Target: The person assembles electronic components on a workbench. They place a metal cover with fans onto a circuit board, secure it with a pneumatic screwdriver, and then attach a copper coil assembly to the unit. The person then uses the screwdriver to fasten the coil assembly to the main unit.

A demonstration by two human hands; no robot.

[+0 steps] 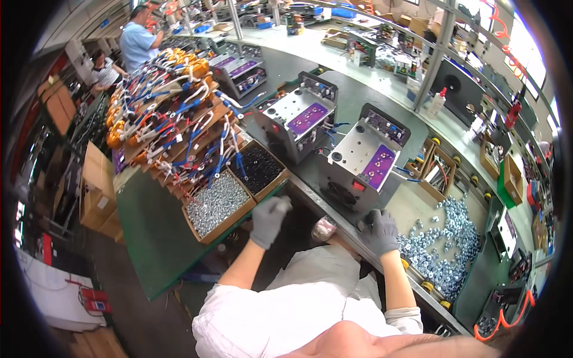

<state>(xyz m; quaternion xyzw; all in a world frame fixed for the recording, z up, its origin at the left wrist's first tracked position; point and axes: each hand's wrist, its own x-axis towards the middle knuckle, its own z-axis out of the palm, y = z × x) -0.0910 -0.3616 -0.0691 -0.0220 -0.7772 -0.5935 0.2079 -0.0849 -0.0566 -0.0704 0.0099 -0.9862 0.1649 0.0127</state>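
My left hand [270, 223], in a grey glove, is beside the front edge of a cardboard box of silver screws [218, 203]. Its fingers are curled together, and anything inside them is too small to make out. A box of black fasteners [261, 169] adjoins the screws. My right hand [380, 232], gloved alike, is by the lower corner of the nearer metal chassis [360, 156], which has a purple circuit board [379, 167]. Its fingers are bent, with a dark patch at the tips; whether it holds something is unclear. A similar chassis [295, 113] stands just beyond on the left.
A heap of orange coils with blue and white cables [173, 113] rises at the left. A metal rail [334, 218] runs before me. Many loose silver nuts [447, 238] lie at the right, near a parts box [437, 173]. A person in light blue [137, 45] stands far left.
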